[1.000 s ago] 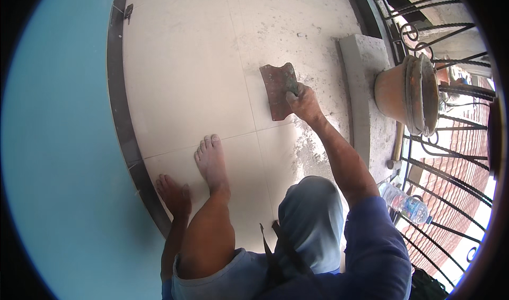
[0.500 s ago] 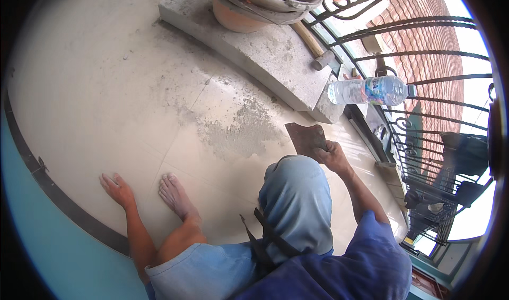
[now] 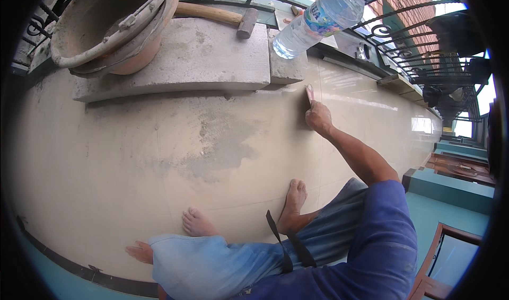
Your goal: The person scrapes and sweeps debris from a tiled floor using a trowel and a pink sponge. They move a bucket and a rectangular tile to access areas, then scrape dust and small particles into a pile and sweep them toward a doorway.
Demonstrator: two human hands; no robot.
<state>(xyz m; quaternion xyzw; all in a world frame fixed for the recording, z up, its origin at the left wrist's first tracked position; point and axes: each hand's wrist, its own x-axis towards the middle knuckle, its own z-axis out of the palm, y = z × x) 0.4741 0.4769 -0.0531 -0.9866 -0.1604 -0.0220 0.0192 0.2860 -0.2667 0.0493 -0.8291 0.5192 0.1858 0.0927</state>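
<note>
Right hand (image 3: 319, 117): fingers are closing firmly round a thin flat tool (image 3: 310, 92), which is showing edge-on, pale and reddish. Tool is pointing away from the person, its far tip sitting near the corner of the smaller concrete block (image 3: 290, 71); whether it is touching the tiled floor (image 3: 122, 194), I cannot tell. Left hand (image 3: 140, 252): fingers are spreading low at the floor, nothing visible in them; the rest is hiding behind the shorts. Between the two hands, farther out, a rough grey patch (image 3: 220, 151) is marking the tiles. Beyond it, a long concrete slab (image 3: 212, 61) is lying along the railing side, bearing a mortar-crusted bucket (image 3: 116, 51) and a hammer (image 3: 247, 24). A clear bottle (image 3: 318, 21) is showing over the smaller block.
</note>
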